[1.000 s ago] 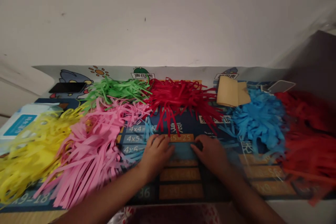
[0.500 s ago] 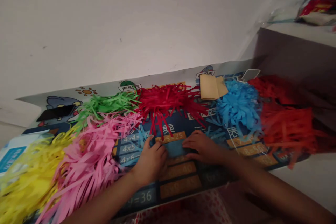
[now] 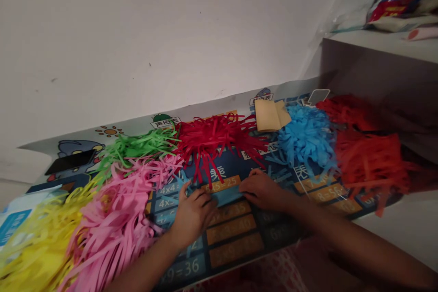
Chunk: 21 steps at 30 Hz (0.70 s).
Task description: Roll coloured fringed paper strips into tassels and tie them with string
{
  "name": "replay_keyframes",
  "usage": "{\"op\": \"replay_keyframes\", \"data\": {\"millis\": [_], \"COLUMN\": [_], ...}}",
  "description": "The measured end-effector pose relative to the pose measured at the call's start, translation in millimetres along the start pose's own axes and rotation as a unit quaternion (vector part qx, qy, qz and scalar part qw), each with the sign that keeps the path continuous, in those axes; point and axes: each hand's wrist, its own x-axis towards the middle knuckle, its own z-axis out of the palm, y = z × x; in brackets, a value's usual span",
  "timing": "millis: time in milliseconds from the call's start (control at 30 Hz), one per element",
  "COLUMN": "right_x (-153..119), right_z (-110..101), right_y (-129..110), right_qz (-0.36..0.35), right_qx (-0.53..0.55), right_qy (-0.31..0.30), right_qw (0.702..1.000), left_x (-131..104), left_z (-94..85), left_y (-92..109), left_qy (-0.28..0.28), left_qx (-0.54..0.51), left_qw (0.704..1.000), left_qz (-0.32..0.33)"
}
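In the middle of the mat, a piece of blue fringed crepe paper [image 3: 227,196] stretches between my hands, a narrow flat band with cut strips sticking out at both ends. My left hand [image 3: 195,210] is closed on its left part, thumb raised, and fringe shows beyond the fingers. At the other end my right hand [image 3: 262,190] has its fingers bent down onto the band. The undersides of both hands are hidden. Just behind them lies a red fringed bundle [image 3: 219,137], and a fluffy blue bundle [image 3: 306,134] is to the right.
Pink fringe [image 3: 112,210], yellow fringe [image 3: 44,237] and green fringe [image 3: 143,143] cover the left side. A black phone [image 3: 70,162] lies behind them. Folded tan paper [image 3: 270,116] sits at the back; orange-red fringe [image 3: 372,159] is at the right, beside a shelf unit [image 3: 383,73].
The blue band between my hands looks narrower now. Both hands stay at it with only slight shifts, and the camera view has moved a little to the right.
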Motion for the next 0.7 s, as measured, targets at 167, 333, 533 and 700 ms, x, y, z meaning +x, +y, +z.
{"op": "replay_keyframes", "data": {"millis": [167,333,533,700], "right_x": [4.3,13.3,27.5,30.2], "right_z": [-2.8,-6.1,-2.3,-1.1], "right_y": [-8.1,-10.0,-16.7,-18.2], "right_qz": [0.053,0.137,0.185,0.2], "right_qx": [-0.045,-0.031,-0.08,-0.096], "right_qy": [-0.036,-0.052,-0.069,-0.082], "right_qw": [0.997,0.989,0.977,0.972], "left_x": [-5.5,-2.9,5.7,5.8], "left_z": [-2.1,-6.0,2.9,9.5], "left_y": [-5.3,-8.3,-10.2,-14.3], "left_qy": [0.017,0.013,0.005,-0.004], "left_qx": [-0.045,-0.089,-0.087,-0.08], "left_qw": [0.998,0.989,0.981,0.981], "left_qz": [-0.048,-0.119,-0.173,-0.179]}}
